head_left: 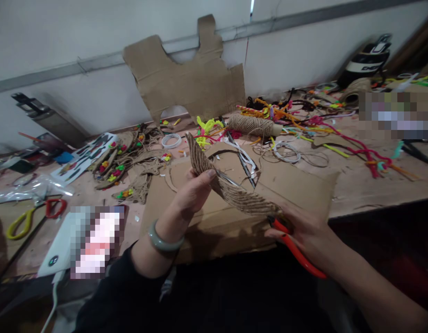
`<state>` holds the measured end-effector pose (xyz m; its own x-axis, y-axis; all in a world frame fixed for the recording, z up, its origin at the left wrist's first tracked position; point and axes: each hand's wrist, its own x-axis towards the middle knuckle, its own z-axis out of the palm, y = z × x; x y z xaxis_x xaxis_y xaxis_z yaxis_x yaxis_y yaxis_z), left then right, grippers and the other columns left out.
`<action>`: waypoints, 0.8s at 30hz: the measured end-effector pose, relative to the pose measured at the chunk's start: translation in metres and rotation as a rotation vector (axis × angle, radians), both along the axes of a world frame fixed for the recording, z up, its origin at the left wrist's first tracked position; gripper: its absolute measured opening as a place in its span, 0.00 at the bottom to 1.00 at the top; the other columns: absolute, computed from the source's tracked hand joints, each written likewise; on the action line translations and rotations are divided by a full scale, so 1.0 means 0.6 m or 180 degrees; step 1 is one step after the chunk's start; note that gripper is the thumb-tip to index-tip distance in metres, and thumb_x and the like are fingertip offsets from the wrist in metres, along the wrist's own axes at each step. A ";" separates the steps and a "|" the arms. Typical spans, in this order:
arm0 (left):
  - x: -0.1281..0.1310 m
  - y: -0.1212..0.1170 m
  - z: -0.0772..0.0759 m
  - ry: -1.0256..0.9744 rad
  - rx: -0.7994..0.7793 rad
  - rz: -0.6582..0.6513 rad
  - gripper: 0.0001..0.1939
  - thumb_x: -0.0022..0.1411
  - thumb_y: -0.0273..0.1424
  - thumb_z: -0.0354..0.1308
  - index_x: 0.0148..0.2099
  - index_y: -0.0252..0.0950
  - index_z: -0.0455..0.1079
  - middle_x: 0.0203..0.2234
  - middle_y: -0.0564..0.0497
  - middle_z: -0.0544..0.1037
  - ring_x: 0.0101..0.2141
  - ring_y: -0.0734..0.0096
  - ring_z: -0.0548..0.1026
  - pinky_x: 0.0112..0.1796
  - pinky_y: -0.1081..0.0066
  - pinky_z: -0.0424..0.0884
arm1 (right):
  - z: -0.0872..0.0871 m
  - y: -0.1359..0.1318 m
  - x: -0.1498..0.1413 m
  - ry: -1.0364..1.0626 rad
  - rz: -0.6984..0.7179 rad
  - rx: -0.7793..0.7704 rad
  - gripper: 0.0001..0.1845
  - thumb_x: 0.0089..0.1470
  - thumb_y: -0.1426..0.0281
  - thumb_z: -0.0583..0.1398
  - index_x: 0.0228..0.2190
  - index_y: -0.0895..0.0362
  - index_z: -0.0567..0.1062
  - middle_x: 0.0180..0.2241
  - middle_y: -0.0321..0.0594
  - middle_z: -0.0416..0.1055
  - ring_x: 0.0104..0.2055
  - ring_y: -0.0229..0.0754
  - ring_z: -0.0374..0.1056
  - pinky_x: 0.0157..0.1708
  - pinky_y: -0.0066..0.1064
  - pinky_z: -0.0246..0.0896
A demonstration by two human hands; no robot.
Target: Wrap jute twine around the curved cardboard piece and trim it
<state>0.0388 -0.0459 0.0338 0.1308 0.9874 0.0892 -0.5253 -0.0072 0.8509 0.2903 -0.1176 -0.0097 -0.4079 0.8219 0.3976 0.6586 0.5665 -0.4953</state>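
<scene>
My left hand (192, 193) pinches a curved piece of twine-covered cardboard (231, 185), held up above a flat cardboard sheet (304, 189). My right hand (304, 231) grips red-handled scissors (297, 249); their metal blades (231, 179) reach into the twine piece near my left thumb. A pale green bangle (163, 240) sits on my left wrist.
A spool of jute twine (251, 125) and tangled coloured pipe cleaners (304, 120) lie behind. A cut cardboard shape (189, 78) leans on the wall. Woven pieces with pompoms (120, 162) lie at the left, yellow-and-red scissors (33, 215) farther left. Tape rings (171, 140) rest nearby.
</scene>
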 end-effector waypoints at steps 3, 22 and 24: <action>-0.002 0.001 -0.002 0.0000 0.0000 0.0014 0.11 0.45 0.34 0.72 0.31 0.38 0.74 0.24 0.56 0.76 0.25 0.77 0.73 0.31 0.73 0.71 | -0.005 0.000 -0.006 0.0066 -0.0051 0.0101 0.27 0.57 0.50 0.57 0.50 0.55 0.71 0.39 0.44 0.79 0.36 0.45 0.76 0.36 0.35 0.72; 0.003 -0.004 0.005 0.0057 -0.0131 0.0077 0.13 0.43 0.35 0.72 0.31 0.40 0.74 0.25 0.55 0.77 0.27 0.74 0.73 0.34 0.69 0.72 | 0.004 -0.006 -0.016 -0.0091 -0.0204 -0.0411 0.28 0.58 0.49 0.56 0.52 0.54 0.70 0.40 0.43 0.78 0.37 0.45 0.75 0.35 0.33 0.69; 0.004 -0.004 0.005 0.0063 -0.0098 0.0032 0.12 0.44 0.35 0.72 0.32 0.40 0.74 0.25 0.56 0.77 0.27 0.74 0.73 0.35 0.70 0.72 | 0.002 -0.005 -0.016 -0.0086 -0.0196 -0.0406 0.28 0.58 0.49 0.55 0.52 0.53 0.70 0.40 0.43 0.78 0.37 0.45 0.75 0.36 0.34 0.70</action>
